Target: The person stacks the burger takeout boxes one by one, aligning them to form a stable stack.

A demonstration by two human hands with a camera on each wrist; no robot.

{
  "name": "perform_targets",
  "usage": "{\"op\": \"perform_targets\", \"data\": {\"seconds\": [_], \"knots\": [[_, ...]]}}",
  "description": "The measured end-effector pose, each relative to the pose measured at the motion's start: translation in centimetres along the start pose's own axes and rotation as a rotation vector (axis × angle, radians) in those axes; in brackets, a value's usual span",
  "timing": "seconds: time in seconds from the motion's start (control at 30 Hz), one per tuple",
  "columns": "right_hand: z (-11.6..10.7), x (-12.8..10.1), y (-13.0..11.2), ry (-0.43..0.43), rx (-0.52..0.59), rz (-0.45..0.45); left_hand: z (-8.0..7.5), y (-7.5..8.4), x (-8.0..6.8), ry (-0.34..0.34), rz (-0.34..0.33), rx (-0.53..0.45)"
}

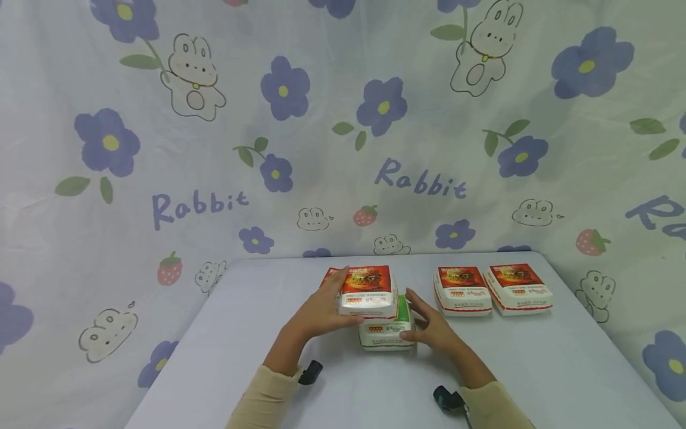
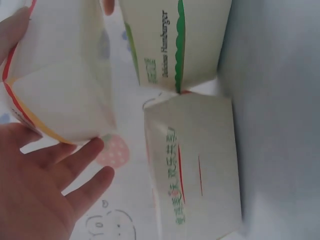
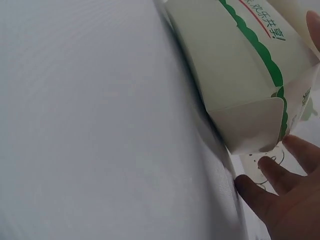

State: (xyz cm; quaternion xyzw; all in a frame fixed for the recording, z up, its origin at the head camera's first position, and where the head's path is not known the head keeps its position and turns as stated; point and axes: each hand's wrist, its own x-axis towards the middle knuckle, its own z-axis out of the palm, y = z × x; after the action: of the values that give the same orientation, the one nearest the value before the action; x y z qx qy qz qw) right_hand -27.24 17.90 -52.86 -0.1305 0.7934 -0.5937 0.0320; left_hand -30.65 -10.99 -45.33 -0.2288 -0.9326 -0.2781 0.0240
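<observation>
My left hand (image 1: 320,307) holds a red-and-white burger box (image 1: 368,292) by its left end, thumb at the front. In the left wrist view this box (image 2: 60,85) is raised, with fingers along its edge. Below it in the head view, partly covered, a green-and-white burger box (image 1: 387,335) sits on the table. My right hand (image 1: 435,329) is at that box's right end, thumb at the front and fingers spread. In the right wrist view a fingertip meets the corner of the green-trimmed box (image 3: 240,55); other fingers are apart from it.
Two more red-and-white burger boxes, one (image 1: 463,292) beside the other (image 1: 517,290), stand at the right on the white table (image 1: 214,369). Another red box (image 1: 328,274) is mostly hidden behind my left hand. A patterned curtain (image 1: 321,143) hangs behind the table.
</observation>
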Motion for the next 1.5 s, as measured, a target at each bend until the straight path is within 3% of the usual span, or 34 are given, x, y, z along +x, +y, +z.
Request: {"op": "perform_targets", "data": {"seconds": [0.23, 0.57, 0.87, 1.23, 1.5], "knots": [[0.0, -0.1, -0.4, 0.029, -0.014, -0.015, 0.9, 0.8, 0.4, -0.005, 0.025, -0.021], [0.0, -0.3, -0.6, 0.090, -0.011, -0.083, 1.6, 1.6, 0.6, -0.008, 0.082, 0.025], [-0.3, -0.6, -1.8, 0.077, -0.022, -0.012, 1.5, 2.1, 0.3, -0.049, 0.086, 0.031], [-0.2, -1.1, -1.9, 0.064, 0.058, 0.014, 1.2, 1.4, -0.9, -0.092, 0.074, -0.111], [-0.3, -1.3, -1.8, 0.085, 0.012, 0.050, 1.4, 1.4, -1.1, -0.083, 0.090, -0.128]]}}
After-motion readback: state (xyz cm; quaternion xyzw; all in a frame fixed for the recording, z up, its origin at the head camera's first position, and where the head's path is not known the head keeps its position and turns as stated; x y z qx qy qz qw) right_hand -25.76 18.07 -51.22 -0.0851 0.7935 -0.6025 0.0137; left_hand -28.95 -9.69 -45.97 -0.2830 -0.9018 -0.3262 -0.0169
